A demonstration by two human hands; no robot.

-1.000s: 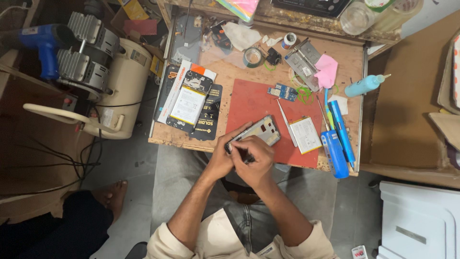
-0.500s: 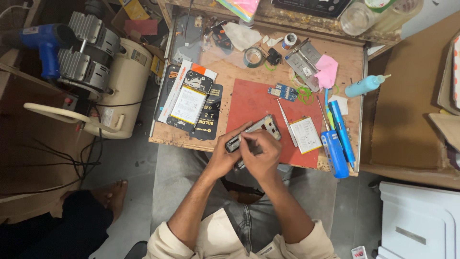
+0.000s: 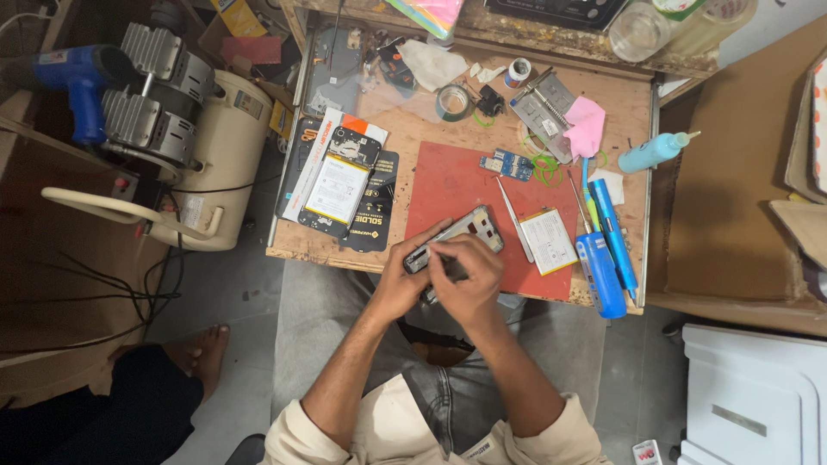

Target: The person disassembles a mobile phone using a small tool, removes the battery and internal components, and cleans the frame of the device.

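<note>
While my left hand (image 3: 405,280) clamps the phone frame (image 3: 455,239) steady, right hand (image 3: 465,274) pinches a tool on it; tweezers (image 3: 515,231) at two o'clock.

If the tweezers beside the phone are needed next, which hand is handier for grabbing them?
The right hand, probably. The tweezers lie on the red mat just right of the phone frame, while the left hand grips the frame's near end.

I sit in a small phone-repair workshop: my scarred wooden bench (image 3: 379,129) carries a red rubber work mat (image 3: 448,185), loose green circuit boards (image 3: 506,164), a cream air compressor (image 3: 207,155) alongside.
</note>
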